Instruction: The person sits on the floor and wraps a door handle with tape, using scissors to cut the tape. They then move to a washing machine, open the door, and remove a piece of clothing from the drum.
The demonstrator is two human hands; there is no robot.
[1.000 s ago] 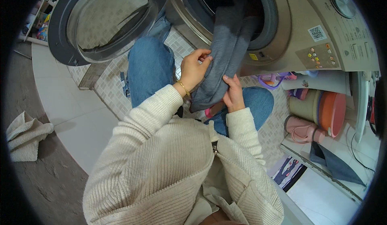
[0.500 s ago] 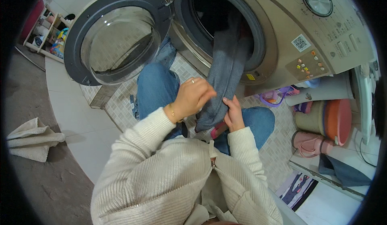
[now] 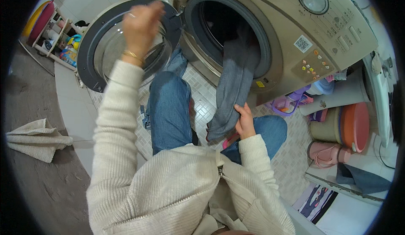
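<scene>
A grey knitted garment (image 3: 233,81) hangs out of the washing machine drum (image 3: 221,18), its lower end down between my knees. My right hand (image 3: 244,119) is closed on the garment's edge, thumb on top. My left hand (image 3: 142,32) is raised in front of the round machine door (image 3: 90,45), which stands swung out to the left. Motion smears that hand; its fingers look curled, and I cannot make out anything in them. The garment's upper part is hidden in the dark drum.
The gold washing machine (image 3: 287,20) fills the upper right. Near it are a purple basket (image 3: 283,107), an orange basin (image 3: 355,125) and a pink flask-like container (image 3: 324,153). A cream towel (image 3: 40,140) lies at left, below a small rack (image 3: 52,39) of bottles.
My left hand has moved from beside the garment up and left, in front of the door. My right hand keeps its hold on the garment. The view has shifted slightly.
</scene>
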